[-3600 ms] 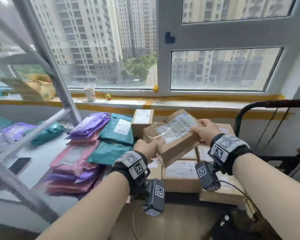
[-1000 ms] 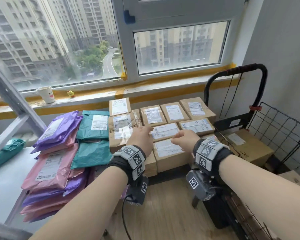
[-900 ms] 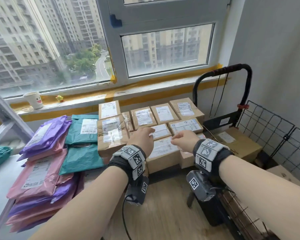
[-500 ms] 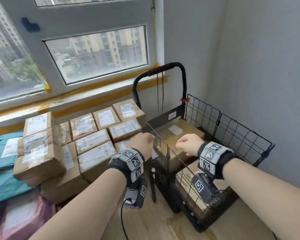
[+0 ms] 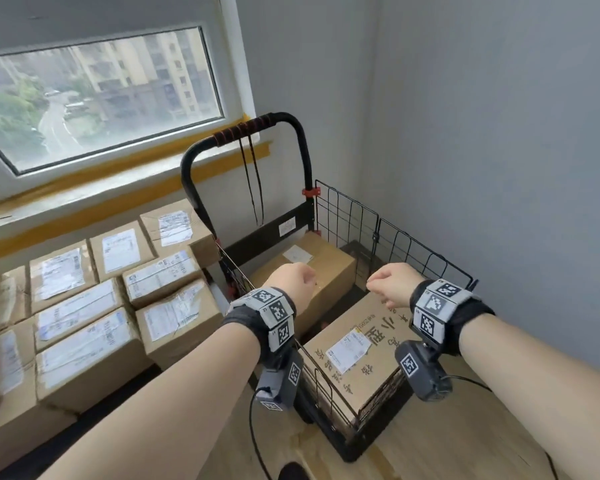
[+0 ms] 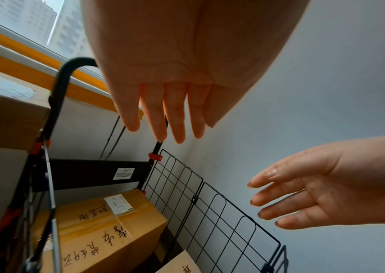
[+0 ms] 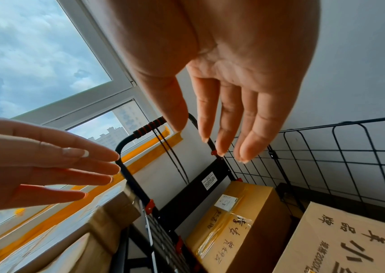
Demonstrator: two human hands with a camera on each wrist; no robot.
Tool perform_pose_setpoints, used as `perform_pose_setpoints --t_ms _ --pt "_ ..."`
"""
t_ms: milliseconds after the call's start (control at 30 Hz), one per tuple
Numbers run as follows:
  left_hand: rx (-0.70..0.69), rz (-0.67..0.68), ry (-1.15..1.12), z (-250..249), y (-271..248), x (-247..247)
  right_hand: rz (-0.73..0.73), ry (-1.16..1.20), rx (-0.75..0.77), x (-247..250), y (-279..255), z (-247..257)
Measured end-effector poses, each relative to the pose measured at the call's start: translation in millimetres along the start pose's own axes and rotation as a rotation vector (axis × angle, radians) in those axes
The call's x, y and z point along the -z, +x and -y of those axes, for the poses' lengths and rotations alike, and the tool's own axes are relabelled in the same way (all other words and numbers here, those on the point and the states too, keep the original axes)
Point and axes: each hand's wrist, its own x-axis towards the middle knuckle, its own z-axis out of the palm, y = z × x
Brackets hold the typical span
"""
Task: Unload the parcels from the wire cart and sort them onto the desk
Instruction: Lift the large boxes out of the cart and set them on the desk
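A black wire cart (image 5: 347, 216) stands against the grey wall with two cardboard parcels in it. The far parcel (image 5: 321, 263) lies by the handle. The near parcel (image 5: 357, 351), marked with black characters and a white label, lies closer to me. My left hand (image 5: 293, 282) hovers above the far parcel and holds nothing. My right hand (image 5: 390, 284) hovers above the near parcel's far edge, also holding nothing. The wrist views show the left hand's fingers (image 6: 163, 120) and the right hand's fingers (image 7: 221, 129) straight and apart from both parcels (image 6: 107, 230) (image 7: 350, 240).
Several labelled cardboard boxes (image 5: 160, 275) are packed in rows on the desk to the left of the cart, under the window sill (image 5: 84, 192). The cart's handle (image 5: 246, 129) rises at its far end. The wall (image 5: 499, 168) runs close along the cart's right side.
The box I held 3.6 s ago now lies among the desk boxes. My view has swung right from the desk to the cart, and both hands have moved over it.
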Motion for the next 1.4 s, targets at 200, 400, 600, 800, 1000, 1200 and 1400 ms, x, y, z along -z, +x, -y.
perform_pose_setpoints --t_ms 200,400,600,800,1000,1200,1400 --pt "0.019 0.032 -0.027 4.4 73.8 1.0 -0.016 -0.061 0.009 8.7 59.5 18.7" --pt "0.035 0.049 -0.035 4.9 148.6 17.8 -0.031 -0.127 0.025 24.9 125.8 46.6" --pt "0.076 0.047 -0.068 -2.3 194.5 29.2 0.011 -0.151 0.03 39.5 182.8 57.2" --pt "0.221 -0.018 -0.124 6.4 225.8 14.9 0.142 -0.228 0.053 39.3 248.6 52.2" --pt "0.483 -0.013 -0.204 19.7 254.3 -22.8 0.283 -0.289 0.042 31.5 320.6 33.7" --pt "0.732 -0.019 -0.279 59.1 280.5 -71.6 0.363 -0.325 -0.035 -2.8 383.6 9.9" --pt "0.951 0.06 -0.295 119.8 299.4 -137.1 0.35 -0.424 -0.107 -55.9 433.7 -23.4"
